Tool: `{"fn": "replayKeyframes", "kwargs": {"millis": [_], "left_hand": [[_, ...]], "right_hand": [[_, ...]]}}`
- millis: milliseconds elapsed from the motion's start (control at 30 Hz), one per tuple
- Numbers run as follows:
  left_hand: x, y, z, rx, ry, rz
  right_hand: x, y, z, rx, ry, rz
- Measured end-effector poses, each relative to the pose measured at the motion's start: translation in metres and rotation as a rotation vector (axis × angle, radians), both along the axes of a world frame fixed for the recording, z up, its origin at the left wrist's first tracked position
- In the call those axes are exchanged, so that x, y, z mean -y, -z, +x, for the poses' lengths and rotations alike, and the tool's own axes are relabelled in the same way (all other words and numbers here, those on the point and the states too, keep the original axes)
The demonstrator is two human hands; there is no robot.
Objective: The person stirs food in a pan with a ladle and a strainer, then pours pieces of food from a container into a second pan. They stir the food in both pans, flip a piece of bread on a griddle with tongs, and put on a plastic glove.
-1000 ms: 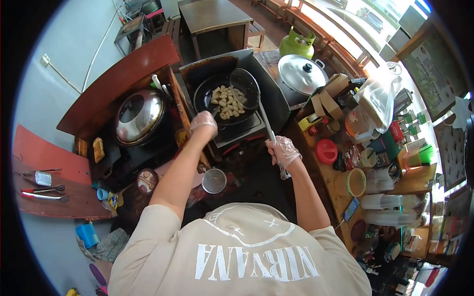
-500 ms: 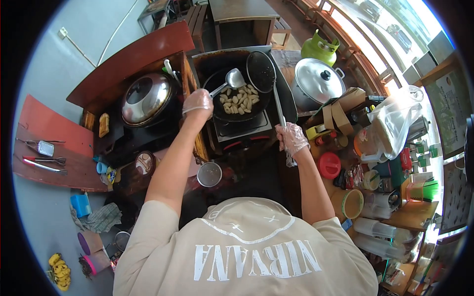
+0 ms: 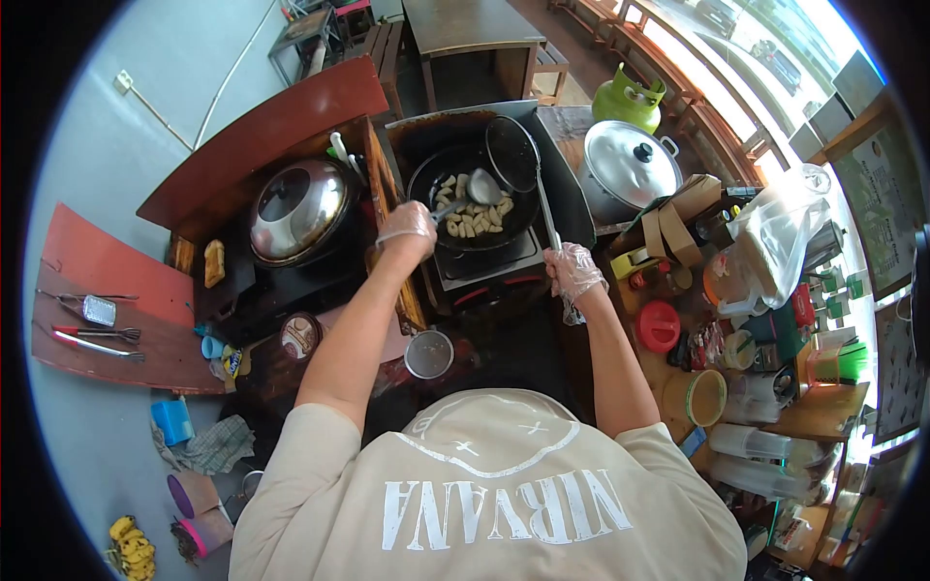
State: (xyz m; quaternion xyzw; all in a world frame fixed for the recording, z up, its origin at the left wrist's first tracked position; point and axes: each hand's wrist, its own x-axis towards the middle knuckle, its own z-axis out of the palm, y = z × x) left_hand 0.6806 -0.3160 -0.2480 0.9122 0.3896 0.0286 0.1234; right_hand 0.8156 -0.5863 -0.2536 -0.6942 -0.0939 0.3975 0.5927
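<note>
A: Left hand?
B: Left hand point(image 3: 407, 230) in a clear plastic glove; fingers closed round the handle of a silver metal ladle point(image 3: 483, 188); ladle bowl down among the pale chunky food pieces point(image 3: 471, 226).
A: Right hand?
B: Right hand point(image 3: 575, 271) also in clear plastic; closed on the long metal handle of a round dark-rimmed mesh strainer point(image 3: 511, 153); strainer head raised and tilted, over the far right part of the pan.
A: Where are the pieces?
B: Inside the round black wok point(image 3: 524, 210); loosely spread across its bottom; wok sits on the silver-topped stove point(image 3: 487, 269), dark metal splash panels round its back and sides.
A: Anything about it?
B: Right side, a big lidded aluminium pot point(image 3: 630, 165) with a black knob; bulbous green gas cylinder point(image 3: 628, 105) just beyond it; left side, past a wooden partition, a shiny domed metal lid point(image 3: 298, 208) on a dark pan; nearer the body, a small round metal sieve point(image 3: 429, 355); whether it holds anything, cannot tell.
</note>
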Motion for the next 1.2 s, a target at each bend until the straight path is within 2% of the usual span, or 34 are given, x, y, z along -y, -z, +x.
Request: {"fn": "replayKeyframes", "kwargs": {"millis": [300,467,533,633,767,900,967,1100,1133,1200], "left_hand": [[0.016,-0.021,-0.023,0.016,-0.002,-0.016],[0.024,-0.007,-0.026,0.048,0.062,-0.023],[0.017,-0.006,-0.027,-0.079,0.039,-0.061],[0.015,-0.02,-0.028,-0.102,0.004,-0.016],[0.021,-0.017,-0.03,0.121,0.069,-0.002],[0.033,-0.02,-0.028,-0.023,0.09,-0.028],[0.029,-0.027,-0.029,-0.128,0.083,0.031],[-0.006,-0.01,-0.039,0.027,0.0,0.198],[-0.011,-0.011,-0.043,0.134,0.054,0.295],[-0.02,-0.014,-0.048,0.104,0.041,0.371]], "right_hand": [[-0.004,0.0,-0.008,-0.019,0.024,0.005],[-0.003,0.006,-0.014,-0.025,0.045,0.006],[-0.001,0.007,-0.013,-0.021,0.024,0.03],[0.002,0.004,-0.016,0.024,0.053,0.017],[0.006,0.008,-0.018,0.001,0.067,0.04],[0.009,0.012,-0.02,0.028,0.078,0.02],[0.013,0.011,-0.019,0.052,0.074,0.018],[0.021,0.008,-0.017,0.07,0.064,-0.066],[0.022,0.007,-0.016,0.065,0.054,-0.097],[0.023,0.011,-0.015,0.07,0.051,-0.087]]}}
